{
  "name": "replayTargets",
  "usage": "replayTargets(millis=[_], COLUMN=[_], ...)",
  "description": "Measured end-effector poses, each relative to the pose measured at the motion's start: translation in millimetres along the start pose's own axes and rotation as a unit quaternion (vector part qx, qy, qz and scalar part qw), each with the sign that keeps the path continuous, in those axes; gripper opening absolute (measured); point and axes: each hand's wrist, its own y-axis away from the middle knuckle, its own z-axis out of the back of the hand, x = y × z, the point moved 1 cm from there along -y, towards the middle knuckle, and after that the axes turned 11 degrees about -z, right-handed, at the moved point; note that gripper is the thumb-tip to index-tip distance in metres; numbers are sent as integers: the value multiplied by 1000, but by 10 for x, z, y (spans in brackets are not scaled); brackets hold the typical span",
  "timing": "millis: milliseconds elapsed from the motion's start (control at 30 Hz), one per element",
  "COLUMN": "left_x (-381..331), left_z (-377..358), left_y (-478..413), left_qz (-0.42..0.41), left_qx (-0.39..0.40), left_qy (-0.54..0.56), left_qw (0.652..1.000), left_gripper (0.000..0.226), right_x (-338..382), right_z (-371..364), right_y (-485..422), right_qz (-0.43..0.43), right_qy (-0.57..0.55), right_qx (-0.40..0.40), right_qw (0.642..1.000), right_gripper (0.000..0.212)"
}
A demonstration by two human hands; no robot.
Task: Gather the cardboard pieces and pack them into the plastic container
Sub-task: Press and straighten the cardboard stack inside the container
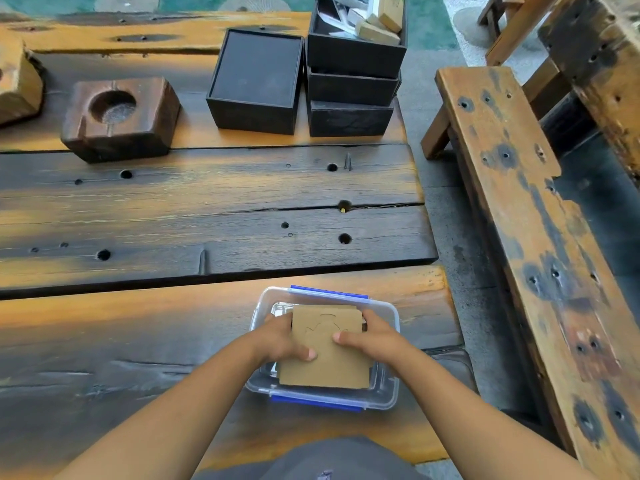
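Observation:
A clear plastic container (388, 393) with blue clips sits on the near right part of the wooden table. Inside its opening lies a stack of brown cardboard pieces (325, 365), the top one marked with faint curved cut lines. My left hand (284, 339) grips the stack's left edge, thumb on top. On the right edge my right hand (372, 336) holds the same stack, its thumb also pressing the top sheet. The stack sits low in the container, between its walls; the container's bottom is mostly hidden.
The plank table (207, 209) carries a dark wooden block with a round hollow (119, 117), an open black box (256, 81), and stacked black boxes (351, 84) holding small cartons. A wooden bench (519, 216) runs along the right.

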Motion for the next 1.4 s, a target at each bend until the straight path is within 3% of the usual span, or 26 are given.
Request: replayTargets(millis=[300,433,533,600,700,767,867,1100,1167,1233,1400], left_x=[-29,-15,-74,-124,-190,-214,-215,-228,-212,-191,-194], left_z=[-12,34,142,252,404,447,445,503,490,469,445], left_y=[-14,-68,-137,-182,-246,-271,-282,-246,-234,-234,-201], left_qz=[47,10,-1,3,11,26,23,29,33,25,23], left_qx=[-18,-22,-43,-53,-54,-61,-52,-22,-10,-21,-19], left_qy=[-67,-56,-58,-48,-13,-45,-119,-135,-129,-131,-126], left_qw=[996,998,997,997,998,997,991,990,991,991,992], left_gripper=[85,75,81,84,88,100,112,111,113,109,104], right_x=[130,146,316,490,728,815,821,833,808,738,473], right_z=[-71,22,100,135,170,176,160,128,66,-15,-69], right_y=[-94,-111,-142,-174,-253,-298,-320,-246,-215,-214,-200], right_qz=[-16,-5,16,36,41,27,12,-47,-87,-106,-78], right_qy=[89,63,78,95,137,199,261,304,292,211,61], right_qx=[-44,-45,-43,-33,-41,-45,-30,-13,-10,-22,-26], right_qw=[995,997,996,994,989,979,965,951,953,971,995], right_gripper=[62,81,92,91,72,68,78,99,101,100,85])
